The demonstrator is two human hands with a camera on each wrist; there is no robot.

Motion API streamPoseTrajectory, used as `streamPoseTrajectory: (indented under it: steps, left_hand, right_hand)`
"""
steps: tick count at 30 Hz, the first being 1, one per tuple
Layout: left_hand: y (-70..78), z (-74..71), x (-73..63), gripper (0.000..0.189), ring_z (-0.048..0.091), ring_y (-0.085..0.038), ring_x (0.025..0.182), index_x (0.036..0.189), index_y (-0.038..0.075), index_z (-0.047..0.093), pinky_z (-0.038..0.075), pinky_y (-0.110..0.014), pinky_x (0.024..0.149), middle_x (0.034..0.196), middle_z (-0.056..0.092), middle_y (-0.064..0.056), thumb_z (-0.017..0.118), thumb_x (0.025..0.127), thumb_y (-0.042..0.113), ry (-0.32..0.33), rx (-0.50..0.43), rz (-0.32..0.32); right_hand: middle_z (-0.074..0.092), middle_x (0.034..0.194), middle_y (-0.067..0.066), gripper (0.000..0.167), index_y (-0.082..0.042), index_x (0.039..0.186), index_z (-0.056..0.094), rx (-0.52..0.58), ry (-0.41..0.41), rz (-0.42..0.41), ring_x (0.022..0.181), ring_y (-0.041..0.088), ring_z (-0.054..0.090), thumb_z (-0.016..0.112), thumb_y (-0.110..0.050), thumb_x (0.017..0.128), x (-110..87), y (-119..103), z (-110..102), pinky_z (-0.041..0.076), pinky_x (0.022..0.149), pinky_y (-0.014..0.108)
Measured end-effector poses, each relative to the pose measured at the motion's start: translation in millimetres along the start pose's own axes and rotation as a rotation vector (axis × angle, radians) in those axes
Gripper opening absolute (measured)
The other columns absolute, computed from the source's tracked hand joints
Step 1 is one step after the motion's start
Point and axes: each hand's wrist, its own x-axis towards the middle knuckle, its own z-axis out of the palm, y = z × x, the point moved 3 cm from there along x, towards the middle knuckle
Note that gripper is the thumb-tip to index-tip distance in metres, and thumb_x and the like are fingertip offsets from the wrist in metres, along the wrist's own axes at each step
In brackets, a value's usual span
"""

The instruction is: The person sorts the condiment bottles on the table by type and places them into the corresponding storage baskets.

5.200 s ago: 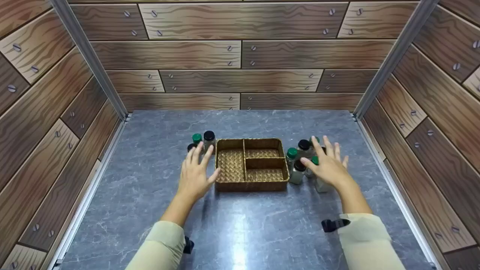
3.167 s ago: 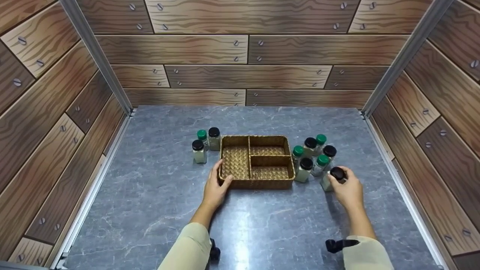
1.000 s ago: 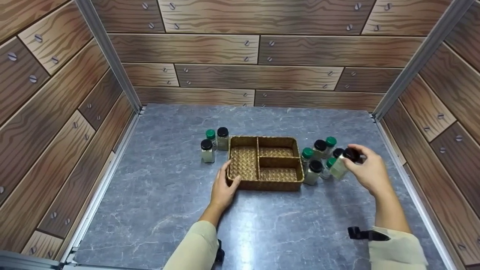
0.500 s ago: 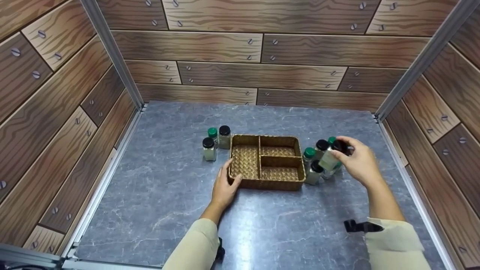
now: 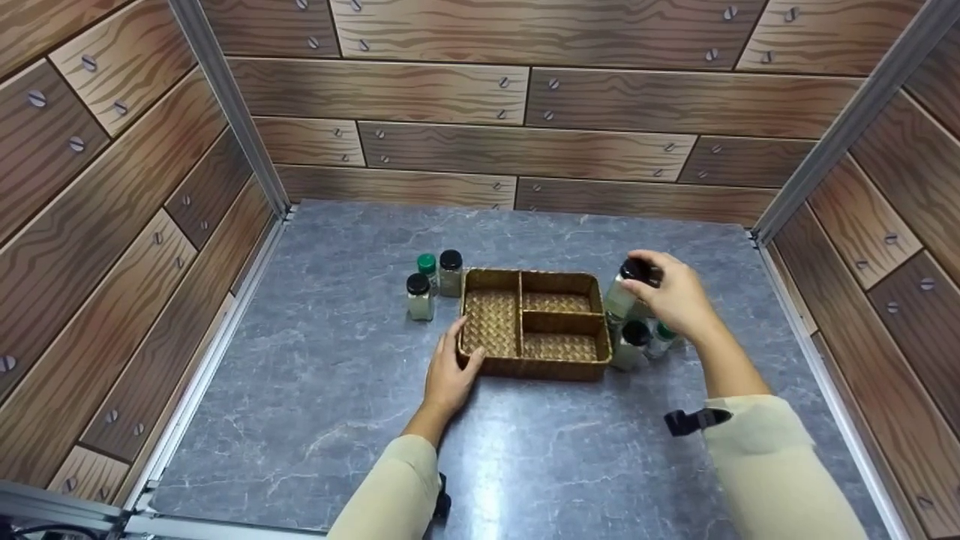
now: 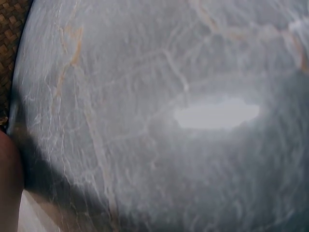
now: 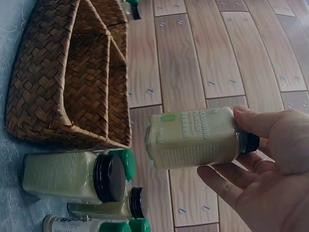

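Observation:
My right hand (image 5: 679,298) pinches a spice jar (image 5: 619,301) by its black lid. In the head view the jar tilts and hangs just past the right wall of a woven basket (image 5: 544,368) with three compartments. The right wrist view shows pale powder behind the label of the held jar (image 7: 193,137), apart from the basket (image 7: 43,72). My left hand (image 5: 450,377) holds the basket's near left corner, thumb on the front rim and fingers along the left side. Only a sliver of that hand (image 6: 8,181) shows in the left wrist view.
Beside the basket's right wall stand several more jars, among them a black-lidded jar (image 5: 630,351) and a green-lidded jar (image 5: 660,341); some are hidden behind the right hand. Three jars stand left of the basket, the nearest a black-lidded one (image 5: 420,301). Wood-patterned walls (image 5: 420,94) enclose the grey table (image 5: 315,375).
My right hand has taken a black-lidded jar from the near right of the group, raised it and carried it left toward the basket. My left hand reached the basket's corner and stays there.

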Motion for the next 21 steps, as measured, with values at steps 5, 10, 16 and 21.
streamPoseTrajectory:
  steps: [5, 10, 16, 21]
  left_hand:
    - [0.7, -0.3, 0.7, 0.067, 0.055, -0.042, 0.149, 0.163, 0.022, 0.044, 0.046, -0.063, 0.121, 0.163, 0.053, -0.018, 0.069, 0.102, 0.038, -0.016, 0.005, -0.022]
    - [2.2, -1.0, 0.0, 0.068, 0.055, -0.042, 0.148, 0.163, 0.021, 0.044, 0.046, -0.063, 0.121, 0.163, 0.053, -0.018, 0.069, 0.102, 0.038, -0.023, 0.006, -0.021]
    - [2.7, -1.5, 1.4, 0.068, 0.054, -0.042, 0.149, 0.163, 0.022, 0.044, 0.045, -0.063, 0.121, 0.164, 0.052, -0.018, 0.069, 0.103, 0.039, -0.027, 0.003, -0.018]
    - [3.3, -1.4, -0.7, 0.067, 0.055, -0.043, 0.148, 0.163, 0.022, 0.044, 0.047, -0.064, 0.119, 0.164, 0.052, -0.018, 0.070, 0.103, 0.036, -0.022, 0.010, -0.026]
  right_hand:
    - [0.054, 0.158, 0.031, 0.054, -0.005, 0.153, 0.058, 0.018, -0.038, -0.020, 0.137, 0.053, 0.062, 0.075, -0.018, 0.103, 12.6, -0.6, 8.4, 0.061, 0.104, 0.058]
    - [0.055, 0.156, 0.032, 0.054, -0.005, 0.152, 0.059, 0.009, -0.038, -0.043, 0.137, 0.055, 0.061, 0.075, -0.018, 0.103, 22.3, 0.2, 16.2, 0.056, 0.109, 0.062]
    - [0.054, 0.157, 0.032, 0.054, -0.008, 0.154, 0.058, 0.022, -0.083, -0.032, 0.140, 0.053, 0.060, 0.075, -0.017, 0.103, 38.8, 3.7, 27.7, 0.057, 0.109, 0.060]
    - [0.052, 0.160, 0.031, 0.056, -0.012, 0.157, 0.055, 0.044, -0.164, 0.006, 0.143, 0.050, 0.058, 0.073, -0.017, 0.104, 51.7, 10.1, 39.4, 0.060, 0.107, 0.057]
